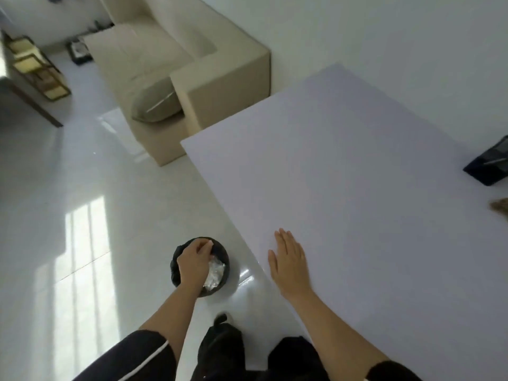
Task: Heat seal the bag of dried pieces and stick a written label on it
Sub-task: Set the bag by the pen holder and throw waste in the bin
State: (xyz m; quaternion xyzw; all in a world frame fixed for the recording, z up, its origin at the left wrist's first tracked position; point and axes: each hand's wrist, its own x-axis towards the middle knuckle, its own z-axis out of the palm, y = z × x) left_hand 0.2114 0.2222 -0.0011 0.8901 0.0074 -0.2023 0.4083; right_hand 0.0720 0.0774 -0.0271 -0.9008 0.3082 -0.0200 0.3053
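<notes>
At the far right edge of the table (343,174) lies a brown thing (500,207), cut off by the frame. It may be the bag of dried pieces, but too little shows to tell. Just beyond it, also cut off, sits a black device (489,166). The right hand (288,262) rests flat on the table near its left edge, fingers straight and together, holding nothing. The left hand (193,259) reaches down over a small black bin (176,270) on the floor (82,174) beside the table, fingers curled. Whether they pinch anything cannot be told. Crumpled clear plastic (215,273) lies inside the bin. Farther off stand a beige sofa (220,64) with a grey cushion (155,105), and a shelf (35,70).
</notes>
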